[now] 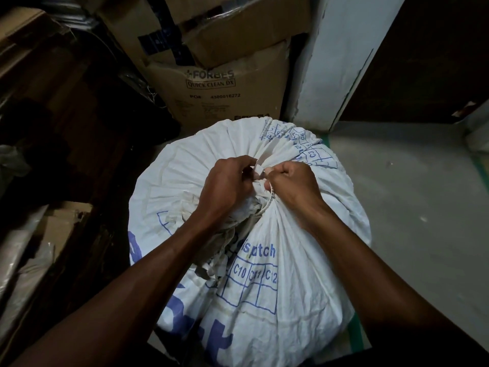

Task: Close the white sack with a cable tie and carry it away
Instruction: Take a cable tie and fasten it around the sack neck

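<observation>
Two hands met at the gathered neck of the white sack (264,274), which stood on the grey floor (412,207) before stacked cardboard boxes (225,83). Fingers of the left hand (225,186) and right hand (291,185) were curled tight on the bunched cloth, where a thin white cable tie (267,201) looped round. Keeping the bunch squeezed narrow while drawing the tie snug looked the surest way. What filled the bulging sack could not be seen.
</observation>
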`<state>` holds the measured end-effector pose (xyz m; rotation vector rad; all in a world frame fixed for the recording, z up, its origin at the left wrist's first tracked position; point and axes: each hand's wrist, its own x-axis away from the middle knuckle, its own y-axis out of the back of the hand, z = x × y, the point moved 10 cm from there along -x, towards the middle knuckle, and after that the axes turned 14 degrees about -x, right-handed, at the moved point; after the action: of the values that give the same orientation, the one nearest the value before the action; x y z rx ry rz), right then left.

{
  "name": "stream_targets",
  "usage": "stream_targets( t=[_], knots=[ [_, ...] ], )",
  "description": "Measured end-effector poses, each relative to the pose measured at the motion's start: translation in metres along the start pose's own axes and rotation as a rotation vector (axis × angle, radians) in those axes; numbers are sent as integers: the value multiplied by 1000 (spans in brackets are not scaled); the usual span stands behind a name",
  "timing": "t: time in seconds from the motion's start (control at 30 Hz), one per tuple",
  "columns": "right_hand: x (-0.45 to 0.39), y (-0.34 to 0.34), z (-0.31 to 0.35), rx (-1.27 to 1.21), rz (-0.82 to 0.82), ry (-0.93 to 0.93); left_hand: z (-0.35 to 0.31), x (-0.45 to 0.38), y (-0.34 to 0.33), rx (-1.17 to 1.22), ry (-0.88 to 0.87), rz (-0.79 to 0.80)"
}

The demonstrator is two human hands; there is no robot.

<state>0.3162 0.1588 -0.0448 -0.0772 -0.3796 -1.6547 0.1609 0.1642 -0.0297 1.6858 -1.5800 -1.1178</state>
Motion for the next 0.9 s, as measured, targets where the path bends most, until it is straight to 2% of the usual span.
stream_targets(
  t=[0.1, 0.3, 0.63, 0.73, 0.9],
  knots=[
    [14, 13, -1, 78, -36, 64, -3, 1, -2, 35, 7, 30],
    [33, 16, 13, 273, -123, 347, -2, -3, -1, 72, 67, 12],
    [33, -7, 46, 546, -44, 717, -17, 4, 11, 123, -27, 50],
    [23, -12, 48, 561, 7, 744, -24, 8, 8, 12, -103, 29],
    [11, -17, 37, 550, 56, 663, -16, 6, 3, -9, -110, 44]
  ],
)
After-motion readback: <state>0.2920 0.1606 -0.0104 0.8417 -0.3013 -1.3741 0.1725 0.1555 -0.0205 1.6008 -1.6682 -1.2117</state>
